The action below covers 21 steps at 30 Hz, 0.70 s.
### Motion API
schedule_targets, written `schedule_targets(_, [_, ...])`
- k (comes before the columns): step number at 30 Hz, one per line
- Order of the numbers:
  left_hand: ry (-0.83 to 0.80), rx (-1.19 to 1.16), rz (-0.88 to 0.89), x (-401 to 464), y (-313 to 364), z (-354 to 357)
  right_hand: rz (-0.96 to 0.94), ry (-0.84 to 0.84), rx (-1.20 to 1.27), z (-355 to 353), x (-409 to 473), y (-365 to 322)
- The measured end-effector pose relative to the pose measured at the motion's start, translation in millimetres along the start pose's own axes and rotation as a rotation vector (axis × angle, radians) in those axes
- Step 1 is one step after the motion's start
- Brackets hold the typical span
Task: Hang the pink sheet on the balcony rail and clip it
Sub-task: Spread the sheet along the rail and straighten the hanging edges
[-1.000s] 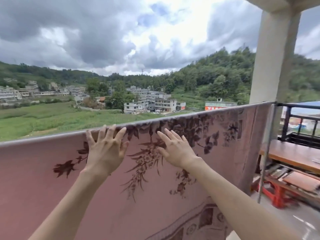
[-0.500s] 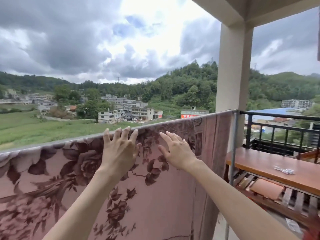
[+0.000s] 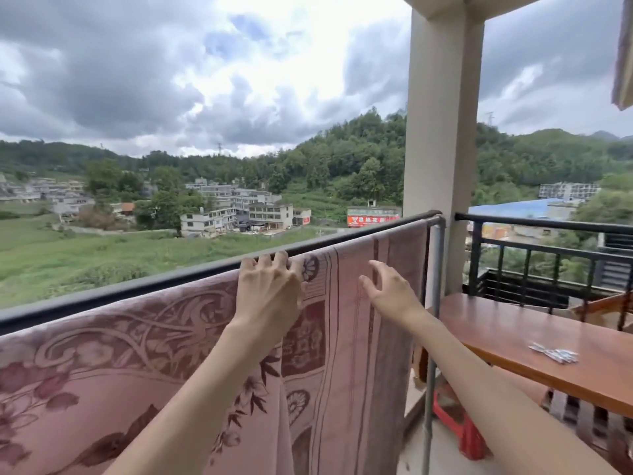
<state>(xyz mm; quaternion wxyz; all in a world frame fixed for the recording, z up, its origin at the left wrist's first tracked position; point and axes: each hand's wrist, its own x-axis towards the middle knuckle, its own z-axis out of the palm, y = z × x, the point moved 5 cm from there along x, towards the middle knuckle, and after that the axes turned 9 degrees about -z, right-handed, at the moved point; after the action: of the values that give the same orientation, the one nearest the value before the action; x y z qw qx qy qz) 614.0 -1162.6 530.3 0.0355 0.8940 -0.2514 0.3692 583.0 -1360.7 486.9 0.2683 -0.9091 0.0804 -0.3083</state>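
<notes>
The pink sheet (image 3: 113, 365), with dark floral and scroll patterns, hangs over the bar along the balcony's edge, and its striped right border falls beside a grey metal post (image 3: 434, 303). The dark balcony rail (image 3: 144, 286) shows just above the sheet's top edge. My left hand (image 3: 270, 293) lies flat on the cloth, its fingertips bent over the top edge. My right hand (image 3: 390, 291) hovers with spread fingers at the striped border, holding nothing. A small heap of pale clips (image 3: 554, 353) lies on the wooden table at the right.
A cream pillar (image 3: 442, 132) stands just behind the sheet's right end. To its right are a long wooden table (image 3: 507, 330), a black railing (image 3: 548, 248) and a red stool (image 3: 459, 430) on the floor. Beyond the rail are fields, houses and hills.
Both hands and my view have shifted right along the rail to the sheet's striped border. More of the table and the clips has come into sight.
</notes>
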Motion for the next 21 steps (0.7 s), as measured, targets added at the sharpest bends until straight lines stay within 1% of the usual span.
schedule_targets(3, [0.022,0.030,-0.035,34,45,27,0.081,0.026,0.117,-16,37,69])
schedule_targets(6, [0.052,0.060,-0.116,70,81,51,0.148,0.038,0.230,-33,77,134])
schedule_targets(10, [0.098,0.008,-0.196,109,127,72,0.197,0.037,0.388,-54,137,204])
schedule_targets(14, [0.150,-0.021,-0.241,130,154,86,0.208,0.013,0.551,-55,188,246])
schedule_targets(17, [0.196,-0.049,-0.267,140,167,90,0.185,0.044,0.671,-50,211,262])
schedule_targets(21, [0.264,-0.110,-0.292,156,191,99,0.205,0.090,0.716,-48,230,290])
